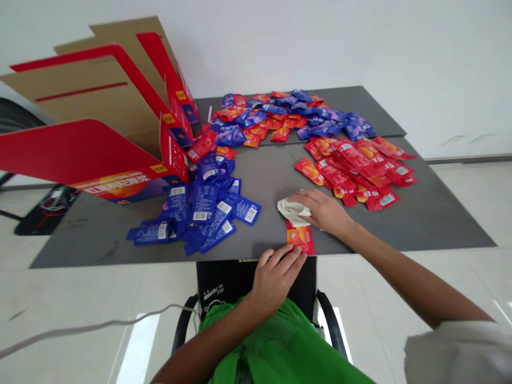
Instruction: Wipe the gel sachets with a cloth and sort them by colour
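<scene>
A red sachet [301, 239] with an orange print lies flat at the front edge of the grey table. My left hand [279, 273] rests its fingertips on the sachet's lower end, fingers stretched out. Over the sachet's upper end is a folded white cloth [295, 212], gripped under the curled fingers of my right hand [323, 209]. The cloth hides that part of the sachet. Right of my right hand is a heap of red sachets [360, 165]; to the left of both hands lies a pile of blue sachets [212, 208].
Open red cardboard boxes [120, 154] stand on the left of the table [264, 165]. Along the back lies a row of mixed red and blue sachets [276, 114], near a pink pen-like stick [210, 113]. A grey cable [116, 323] crosses the floor at left.
</scene>
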The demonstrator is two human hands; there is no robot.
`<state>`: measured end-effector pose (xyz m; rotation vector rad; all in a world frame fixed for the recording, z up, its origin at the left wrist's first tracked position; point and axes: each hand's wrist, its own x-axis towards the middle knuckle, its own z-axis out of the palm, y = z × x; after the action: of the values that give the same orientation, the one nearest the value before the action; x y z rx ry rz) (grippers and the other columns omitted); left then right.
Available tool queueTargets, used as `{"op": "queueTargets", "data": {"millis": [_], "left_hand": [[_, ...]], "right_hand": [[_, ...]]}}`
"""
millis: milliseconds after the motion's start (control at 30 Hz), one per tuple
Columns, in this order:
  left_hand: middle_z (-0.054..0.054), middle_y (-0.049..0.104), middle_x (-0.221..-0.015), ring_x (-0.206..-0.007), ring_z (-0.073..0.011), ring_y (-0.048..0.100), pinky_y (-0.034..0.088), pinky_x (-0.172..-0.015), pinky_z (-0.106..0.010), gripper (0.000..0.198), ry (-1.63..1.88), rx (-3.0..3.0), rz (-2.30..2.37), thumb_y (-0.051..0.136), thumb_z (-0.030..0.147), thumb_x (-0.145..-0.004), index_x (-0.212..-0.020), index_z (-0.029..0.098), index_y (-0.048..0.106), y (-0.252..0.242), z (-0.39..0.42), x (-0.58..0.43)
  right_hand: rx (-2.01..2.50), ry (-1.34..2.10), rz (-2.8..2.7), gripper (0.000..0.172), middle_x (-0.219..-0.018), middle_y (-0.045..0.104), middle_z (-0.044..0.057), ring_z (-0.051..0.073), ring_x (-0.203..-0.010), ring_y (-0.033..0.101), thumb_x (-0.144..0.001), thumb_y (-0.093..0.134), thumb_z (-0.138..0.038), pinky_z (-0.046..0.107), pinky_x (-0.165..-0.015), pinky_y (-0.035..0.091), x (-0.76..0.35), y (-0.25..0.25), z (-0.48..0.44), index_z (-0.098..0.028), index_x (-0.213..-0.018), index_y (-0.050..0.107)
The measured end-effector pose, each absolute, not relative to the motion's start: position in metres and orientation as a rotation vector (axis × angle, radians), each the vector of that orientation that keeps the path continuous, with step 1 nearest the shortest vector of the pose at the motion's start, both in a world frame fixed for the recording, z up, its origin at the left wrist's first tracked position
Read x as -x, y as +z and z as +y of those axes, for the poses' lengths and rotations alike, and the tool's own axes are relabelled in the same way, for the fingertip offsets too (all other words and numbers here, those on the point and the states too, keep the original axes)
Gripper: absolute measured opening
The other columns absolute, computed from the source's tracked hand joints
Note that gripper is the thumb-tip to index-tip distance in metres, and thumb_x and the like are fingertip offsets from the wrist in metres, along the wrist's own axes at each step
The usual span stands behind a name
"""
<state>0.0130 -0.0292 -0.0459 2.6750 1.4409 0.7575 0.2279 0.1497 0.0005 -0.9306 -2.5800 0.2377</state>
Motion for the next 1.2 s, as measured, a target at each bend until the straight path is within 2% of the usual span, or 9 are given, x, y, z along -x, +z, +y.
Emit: {"op": "queueTargets", "data": {"millis": [133,233,433,600,767,967,1033,1133,1200], "left_hand": [[-0.001,0.075,-0.143,-0.135,-0.0200,0.067,0.050,-0.100,-0.038,0.032,0.798,-2.644,1.461,0.054,0.023,-0.114,-0.141,0.027,0.070,-0.046,-0.031,-0.014],[-0.002,0.075,-0.144,-0.136,-0.0198,0.066,0.049,-0.102,-0.038,0.032,0.820,-2.639,1.447,0.055,0.023,-0.113,-0.142,0.026,0.069,-0.046,-0.031,-0.015],[0.000,0.083,-0.118,-0.118,-0.0206,0.072,0.048,-0.096,-0.038,0.018,0.759,-2.616,1.435,0.061,0.027,-0.111,-0.118,0.026,0.077,-0.038,-0.030,-0.014],[-0.002,0.078,-0.137,-0.135,-0.0185,0.066,0.047,-0.100,-0.037,0.029,0.797,-2.629,1.444,0.056,0.025,-0.113,-0.138,0.025,0.071,-0.038,-0.030,-0.014],[-0.001,0.075,-0.143,-0.137,-0.0161,0.067,0.048,-0.096,-0.036,0.031,0.823,-2.672,1.465,0.052,0.023,-0.115,-0.138,0.027,0.073,-0.044,-0.031,-0.012],[-0.003,0.075,-0.143,-0.138,-0.0183,0.066,0.047,-0.099,-0.036,0.032,0.780,-2.676,1.450,0.051,0.023,-0.115,-0.138,0.026,0.072,-0.043,-0.031,-0.012],[-0.003,0.078,-0.137,-0.135,-0.0189,0.068,0.047,-0.098,-0.036,0.028,0.796,-2.659,1.439,0.054,0.023,-0.114,-0.133,0.025,0.074,-0.039,-0.030,-0.012],[-0.002,0.084,-0.112,-0.114,-0.0186,0.076,0.046,-0.094,-0.037,0.021,0.804,-2.606,1.416,0.058,0.022,-0.112,-0.110,0.022,0.078,-0.033,-0.029,-0.013],[-0.001,0.085,-0.104,-0.108,-0.0180,0.077,0.045,-0.092,-0.037,0.022,0.812,-2.583,1.402,0.057,0.022,-0.113,-0.104,0.021,0.077,-0.031,-0.028,-0.013]], "right_hand": [[1.027,0.110,-2.466,0.041,-0.136,0.073,0.015,0.033,-0.124,0.069,-0.104,0.061,-0.032,0.048,-0.105,0.059,-0.228,0.022,0.170,-0.021,-0.143,0.067],[0.973,0.081,-2.354,0.046,-0.141,0.071,0.012,0.031,-0.128,0.067,-0.105,0.063,-0.034,0.046,-0.110,0.056,-0.235,0.040,0.135,-0.027,-0.150,0.061],[0.746,0.304,-2.649,0.049,-0.140,0.073,0.008,0.025,-0.118,0.071,-0.103,0.062,-0.021,0.038,-0.095,0.062,-0.244,0.025,0.062,-0.029,-0.151,0.058],[0.842,0.257,-2.596,0.044,-0.139,0.072,0.013,0.029,-0.125,0.069,-0.104,0.065,-0.031,0.043,-0.103,0.060,-0.238,-0.004,0.105,-0.023,-0.146,0.061],[1.011,0.118,-2.567,0.040,-0.134,0.074,0.015,0.032,-0.120,0.070,-0.103,0.063,-0.032,0.045,-0.101,0.060,-0.227,0.007,0.169,-0.018,-0.140,0.067],[0.967,0.054,-2.338,0.049,-0.141,0.071,0.012,0.029,-0.126,0.068,-0.104,0.065,-0.030,0.044,-0.108,0.056,-0.238,0.042,0.124,-0.026,-0.152,0.059],[0.892,0.121,-2.452,0.052,-0.141,0.071,0.012,0.029,-0.123,0.069,-0.103,0.064,-0.027,0.042,-0.102,0.059,-0.242,0.043,0.091,-0.028,-0.155,0.056],[0.814,0.277,-2.598,0.053,-0.140,0.072,0.010,0.026,-0.119,0.071,-0.102,0.063,-0.022,0.040,-0.098,0.061,-0.242,0.029,0.056,-0.028,-0.154,0.056],[0.817,0.350,-2.602,0.052,-0.139,0.072,0.009,0.026,-0.120,0.071,-0.101,0.063,-0.019,0.040,-0.099,0.062,-0.240,0.015,0.052,-0.028,-0.152,0.058]]}}
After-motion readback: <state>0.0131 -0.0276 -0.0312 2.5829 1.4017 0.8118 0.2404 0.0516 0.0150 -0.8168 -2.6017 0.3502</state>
